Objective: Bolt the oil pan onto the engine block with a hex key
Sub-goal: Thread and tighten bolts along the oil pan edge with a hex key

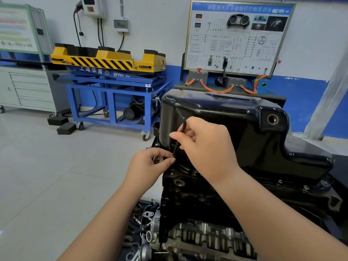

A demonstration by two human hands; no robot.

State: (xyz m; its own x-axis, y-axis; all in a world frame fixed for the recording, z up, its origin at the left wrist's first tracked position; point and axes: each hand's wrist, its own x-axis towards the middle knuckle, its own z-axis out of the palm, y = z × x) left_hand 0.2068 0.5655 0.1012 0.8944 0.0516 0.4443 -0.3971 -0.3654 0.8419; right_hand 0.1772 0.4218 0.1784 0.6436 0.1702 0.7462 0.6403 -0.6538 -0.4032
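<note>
Head camera, looking forward and down in a workshop: a glossy black oil pan (235, 129) sits upside-down on top of a dark engine block (188, 200), filling the centre and right of the view; its flange meets the block along the lower edge, and several small bolts show along the flange at the right.

The right hand (205, 147) reaches in from the lower right, fingers closed around a thin black hex key (180, 129); the key's long arm slopes down and to the left, its short bent end rising against the pan's near left wall, its lower tip meeting a small silver bolt (172, 155) at the pan's left corner.

The left hand (150, 164) comes in from the lower left, thumb and fingertips pinched together just beside that bolt; small metal pieces show between its fingers, though what they are cannot be told.

Below the block, loose metal parts (143, 223) lie in a heap; the grey tiled floor (56, 166) spreads to the left.

Behind stands a blue wheeled frame (113, 95) carrying a yellow platform with black hazard stripes (105, 59); to the right of it, an upright training board (239, 34) printed with wiring diagrams, orange cables (216, 89) at its base; grey drawers (30, 87) stand at far left.
</note>
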